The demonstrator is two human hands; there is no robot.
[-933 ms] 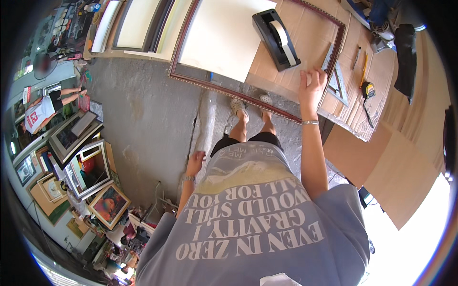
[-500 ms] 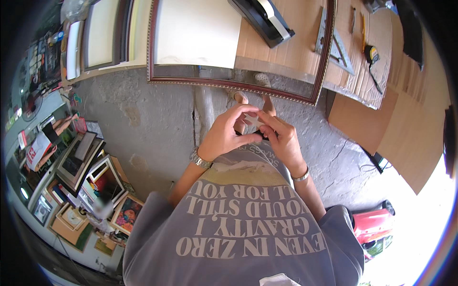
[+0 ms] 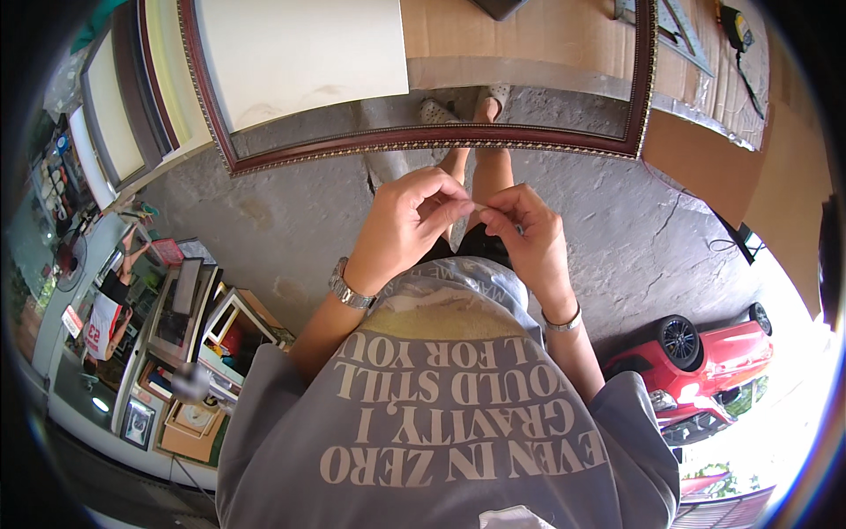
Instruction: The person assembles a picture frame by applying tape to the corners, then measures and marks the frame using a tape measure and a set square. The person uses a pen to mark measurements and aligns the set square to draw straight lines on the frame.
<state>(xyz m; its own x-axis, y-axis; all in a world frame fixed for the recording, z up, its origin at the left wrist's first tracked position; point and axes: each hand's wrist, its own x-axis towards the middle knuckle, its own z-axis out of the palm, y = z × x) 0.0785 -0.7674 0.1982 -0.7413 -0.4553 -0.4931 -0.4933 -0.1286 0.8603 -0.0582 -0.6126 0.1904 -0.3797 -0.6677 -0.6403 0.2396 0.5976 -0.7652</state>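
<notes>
My left hand [image 3: 414,219] and my right hand [image 3: 527,236] meet in front of my shirt, their fingertips almost touching. Each pinches with thumb and forefinger at a small pale strip [image 3: 478,207], which is too little in view to name its kind. Just beyond the hands, the near side of a dark red picture frame [image 3: 379,139] with a beaded gold edge sticks out past the table edge. Through its opening show a white sheet [image 3: 308,62] and brown cardboard [image 3: 493,40].
A black object [image 3: 500,7], cut off by the upper edge, lies on the cardboard. To the right are a metal set square [image 3: 683,35] and a tape measure [image 3: 736,28]. Framed pictures [image 3: 181,300] lean at the left, near a person [image 3: 110,309]. A red toy car [image 3: 696,366] stands at right.
The hands have closed in from a rounded, wider hold to a fingertip pinch. My view has shifted, so the frame looks larger and nearer, and more of the red car shows.
</notes>
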